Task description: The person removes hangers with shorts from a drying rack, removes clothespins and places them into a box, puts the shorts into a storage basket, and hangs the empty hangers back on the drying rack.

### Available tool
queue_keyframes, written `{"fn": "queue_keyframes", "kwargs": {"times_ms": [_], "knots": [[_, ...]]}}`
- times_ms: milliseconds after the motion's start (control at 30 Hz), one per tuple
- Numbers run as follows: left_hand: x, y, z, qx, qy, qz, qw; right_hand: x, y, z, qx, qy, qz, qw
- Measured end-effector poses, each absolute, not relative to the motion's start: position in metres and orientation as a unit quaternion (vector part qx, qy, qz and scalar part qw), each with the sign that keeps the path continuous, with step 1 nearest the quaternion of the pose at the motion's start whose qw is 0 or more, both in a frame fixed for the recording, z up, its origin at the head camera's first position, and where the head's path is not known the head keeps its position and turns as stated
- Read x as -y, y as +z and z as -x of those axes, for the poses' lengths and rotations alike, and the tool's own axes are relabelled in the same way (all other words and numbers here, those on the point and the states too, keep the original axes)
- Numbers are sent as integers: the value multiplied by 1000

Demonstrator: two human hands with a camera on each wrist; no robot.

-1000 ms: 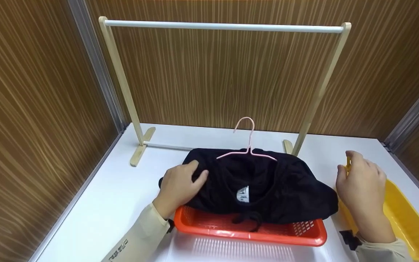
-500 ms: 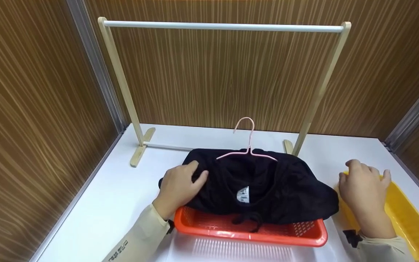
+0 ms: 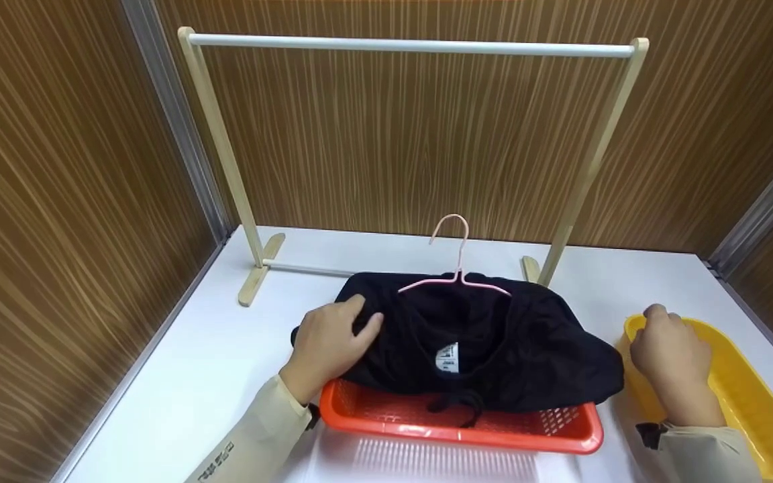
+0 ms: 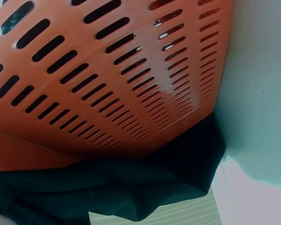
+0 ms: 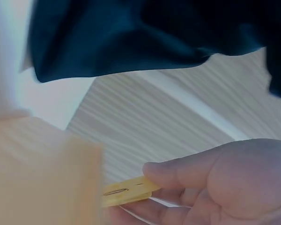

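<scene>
A black garment (image 3: 547, 355) with a white label and a dark drawstring lies spread over a red perforated basket (image 3: 460, 435). On top of it lies a pink hanger (image 3: 461, 272), its arms at the opening and its hook upward. My left hand (image 3: 327, 342) rests on the garment's left part, thumb and index finger apart; the other fingers are hidden. In the right wrist view, my right hand (image 5: 234, 180) pinches a yellow clothespin (image 5: 131, 191) between thumb and fingers. From the head view that hand (image 3: 674, 352) is over the yellow basin (image 3: 749, 382), and the clothespin is hidden.
Behind the basket stands a clothes rack with wooden legs and a white top rail (image 3: 413, 45). The table (image 3: 225, 362) is white. Wood-grain panels (image 3: 386, 147) enclose its back and sides.
My right hand has moved down slightly and turned, with the clothespin passing out of the head view and its fingers curling in more. Left hand, garment and hanger have stayed put.
</scene>
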State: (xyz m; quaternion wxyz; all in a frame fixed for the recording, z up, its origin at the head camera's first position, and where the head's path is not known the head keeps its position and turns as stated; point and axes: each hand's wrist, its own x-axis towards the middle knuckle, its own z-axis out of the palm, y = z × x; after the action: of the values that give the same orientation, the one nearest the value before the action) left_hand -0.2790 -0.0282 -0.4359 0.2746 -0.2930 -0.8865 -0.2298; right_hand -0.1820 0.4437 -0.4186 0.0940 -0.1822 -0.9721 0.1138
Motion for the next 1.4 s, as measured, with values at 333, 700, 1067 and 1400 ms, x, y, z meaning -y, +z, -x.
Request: {"fn": "queue_keyframes", "kwargs": {"times_ms": [333,700,1067,1400], "knots": [[28,-434,278,885,-232,294,275,-459,-428,186,971,140,188,42],[28,-434,277,886,-234,296,269,-463,-430,187,969,149,195,-9],[28,-435,279,889,-231,292,267,-465,-431,189,971,145,191,-18],[29,-435,279,889,-231,292,267,-464,-430,191,969,147,196,-25]]}}
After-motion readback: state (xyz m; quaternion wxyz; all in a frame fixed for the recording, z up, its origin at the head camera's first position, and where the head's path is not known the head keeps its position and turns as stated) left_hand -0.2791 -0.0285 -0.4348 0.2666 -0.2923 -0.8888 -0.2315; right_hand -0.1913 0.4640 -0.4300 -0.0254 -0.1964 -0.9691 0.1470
